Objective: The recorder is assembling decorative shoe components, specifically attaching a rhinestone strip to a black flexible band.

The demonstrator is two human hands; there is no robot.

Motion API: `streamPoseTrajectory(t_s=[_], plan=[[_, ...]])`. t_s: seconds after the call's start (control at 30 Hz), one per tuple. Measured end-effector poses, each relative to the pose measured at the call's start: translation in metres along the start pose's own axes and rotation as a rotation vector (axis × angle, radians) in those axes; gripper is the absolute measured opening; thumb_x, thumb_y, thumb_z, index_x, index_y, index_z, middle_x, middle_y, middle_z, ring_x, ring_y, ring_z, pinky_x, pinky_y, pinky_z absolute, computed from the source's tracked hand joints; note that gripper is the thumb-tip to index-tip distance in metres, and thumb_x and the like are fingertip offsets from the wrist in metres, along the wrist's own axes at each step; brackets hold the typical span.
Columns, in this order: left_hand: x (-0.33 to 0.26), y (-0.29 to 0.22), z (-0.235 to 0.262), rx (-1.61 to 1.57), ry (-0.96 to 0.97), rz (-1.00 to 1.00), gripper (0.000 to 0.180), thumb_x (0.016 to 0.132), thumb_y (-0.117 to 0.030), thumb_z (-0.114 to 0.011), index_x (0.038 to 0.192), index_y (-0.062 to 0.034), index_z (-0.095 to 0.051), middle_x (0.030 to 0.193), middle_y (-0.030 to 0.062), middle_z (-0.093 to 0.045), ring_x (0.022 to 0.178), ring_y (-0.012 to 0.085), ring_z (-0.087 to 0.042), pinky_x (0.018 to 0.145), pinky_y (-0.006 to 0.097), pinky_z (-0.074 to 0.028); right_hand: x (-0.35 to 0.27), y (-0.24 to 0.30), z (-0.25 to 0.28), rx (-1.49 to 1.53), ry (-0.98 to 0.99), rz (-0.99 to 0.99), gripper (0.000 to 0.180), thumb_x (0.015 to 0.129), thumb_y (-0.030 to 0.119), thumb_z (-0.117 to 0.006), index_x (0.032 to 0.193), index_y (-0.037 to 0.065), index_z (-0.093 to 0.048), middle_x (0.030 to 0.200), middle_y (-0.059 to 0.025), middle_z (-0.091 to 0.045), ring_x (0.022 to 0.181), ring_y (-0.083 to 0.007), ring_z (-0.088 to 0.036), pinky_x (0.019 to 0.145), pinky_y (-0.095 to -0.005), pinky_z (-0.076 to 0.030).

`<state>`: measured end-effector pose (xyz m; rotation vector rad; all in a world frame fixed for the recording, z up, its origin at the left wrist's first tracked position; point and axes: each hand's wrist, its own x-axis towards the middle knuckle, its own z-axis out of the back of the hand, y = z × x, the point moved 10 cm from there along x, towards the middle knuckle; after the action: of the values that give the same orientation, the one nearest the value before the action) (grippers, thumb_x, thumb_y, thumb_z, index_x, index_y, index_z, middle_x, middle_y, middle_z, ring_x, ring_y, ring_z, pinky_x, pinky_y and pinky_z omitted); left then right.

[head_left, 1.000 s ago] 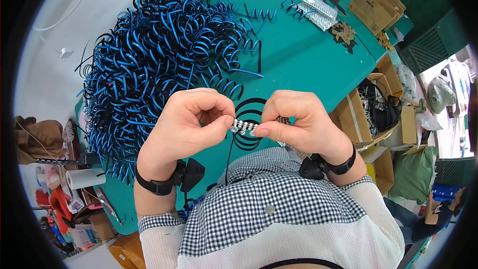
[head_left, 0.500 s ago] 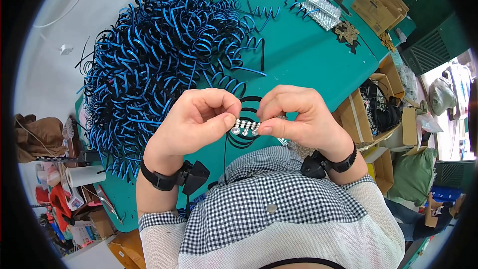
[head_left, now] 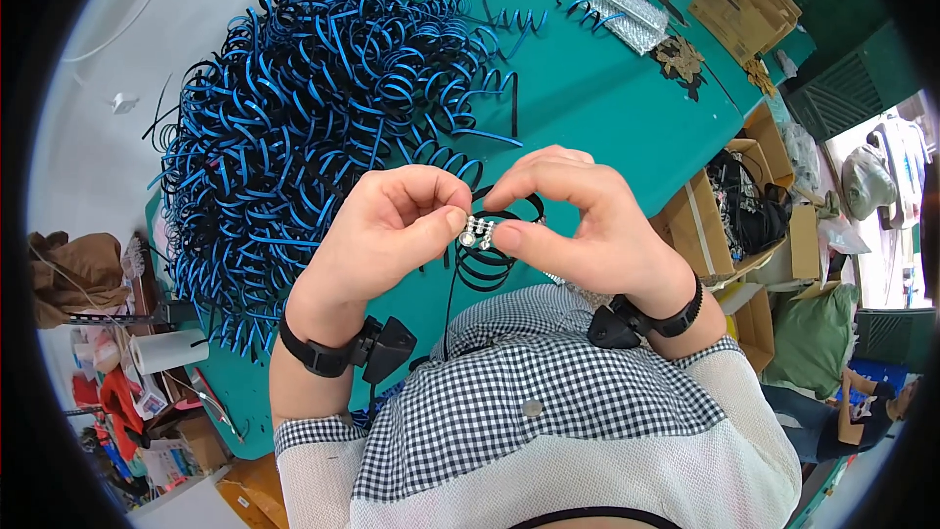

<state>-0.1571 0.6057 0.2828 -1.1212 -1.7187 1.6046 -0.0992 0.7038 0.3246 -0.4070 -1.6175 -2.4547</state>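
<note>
**Although already raised to the fingertips, not yet let go or set down**

Apparently partway through handling. Done, judging by present position: lifted above the green table (head_left: 587, 118) and brought between left hand (head_left: 384, 232) and right hand (head_left: 589, 222), a short visible stretch of silver rhinestone trim (head_left: 479, 229). Left, as far as shown: release from the fingers. Cannot tell whether joined to the black coil (head_left: 538, 204) or merely in front of it.

Gripped on the left between thumb and finger, pinched at one end of the trim. On the right, met at the other end by the thumb, with index fingertip lifted apart; cannot tell whether also held by fingers out of sight.

Counted: two hands, each with one black wrist strap (head_left: 318, 355); one visible stretch of trim, with at least two dangling stones (head_left: 468, 239); one black coil of several loops. At upper left, one heap of blue-and-black curled strips (head_left: 313, 137), too tangled to count. Farther off, one loose curl (head_left: 587, 12) against a silver packet (head_left: 636, 24), possibly two stacked; just beside, one cluster of brown cut-outs (head_left: 679, 59), overlapping beyond counting. At upper right, one cardboard box (head_left: 739, 0) on the table. Around the edges, one green sack (head_left: 808, 343), one white roll (head_left: 164, 352) and one other person (head_left: 862, 416).
</note>
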Motion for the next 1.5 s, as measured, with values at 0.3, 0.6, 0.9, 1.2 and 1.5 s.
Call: streamPoseTrajectory(t_s=[0.3, 0.6, 0.9, 1.2, 1.5], plan=[[0.001, 0.003, 0.002, 0.013, -0.061, 0.001, 0.007, 0.080, -0.007, -0.056, 0.081, -0.0006, -0.059, 0.071, -0.0042, -0.055, 0.058, 0.0004, -0.045, 0.050, 0.016, -0.035, 0.003, -0.009, -0.016, 0.033, 0.015, -0.117, 0.011, 0.078, 0.016, -0.062, 0.075, 0.005, -0.062, 0.065, -0.0034, -0.060, 0.062, -0.0153, -0.053, 0.068, -0.0289, -0.038], [-0.002, 0.003, 0.000, -0.024, -0.060, 0.017, 0.008, 0.080, -0.008, -0.056, 0.082, -0.0003, -0.058, 0.068, -0.0030, -0.055, 0.055, 0.0015, -0.046, 0.047, 0.017, -0.035, 0.003, 0.005, -0.015, -0.081, -0.043, 0.083, 0.013, 0.077, 0.015, -0.063, 0.069, 0.006, -0.057, 0.060, -0.0014, -0.054, 0.055, -0.0147, -0.045, 0.069, -0.0284, -0.035], [0.002, 0.002, -0.003, 0.035, -0.079, -0.026, 0.009, 0.080, -0.006, -0.055, 0.082, 0.0003, -0.060, 0.067, -0.0021, -0.055, 0.056, 0.0024, -0.047, 0.047, 0.017, -0.036, 0.002, -0.005, -0.014, -0.043, -0.050, 0.040, 0.013, 0.074, 0.011, -0.066, 0.068, 0.006, -0.057, 0.061, 0.0008, -0.054, 0.061, -0.0112, -0.044, 0.066, -0.0270, -0.035], [0.000, -0.003, 0.000, -0.027, -0.110, -0.067, 0.013, 0.083, -0.012, -0.058, 0.086, 0.0004, -0.061, 0.066, 0.0018, -0.058, 0.052, 0.0046, -0.051, 0.042, 0.016, -0.038, 0.003, -0.011, -0.006, 0.217, -0.062, 0.012, 0.014, 0.078, 0.017, -0.063, 0.068, 0.007, -0.058, 0.064, 0.0012, -0.057, 0.062, -0.0103, -0.049, 0.073, -0.0290, -0.035], [-0.002, -0.019, -0.011, 0.093, -0.083, -0.126, 0.010, 0.085, -0.008, -0.057, 0.086, 0.0014, -0.060, 0.071, -0.0026, -0.055, 0.060, 0.0020, -0.048, 0.050, 0.017, -0.038, 0.001, -0.003, 0.000, 0.184, -0.047, 0.109, 0.011, 0.078, 0.015, -0.063, 0.070, 0.008, -0.060, 0.065, 0.0022, -0.058, 0.063, -0.0094, -0.049, 0.078, -0.0305, -0.032]])
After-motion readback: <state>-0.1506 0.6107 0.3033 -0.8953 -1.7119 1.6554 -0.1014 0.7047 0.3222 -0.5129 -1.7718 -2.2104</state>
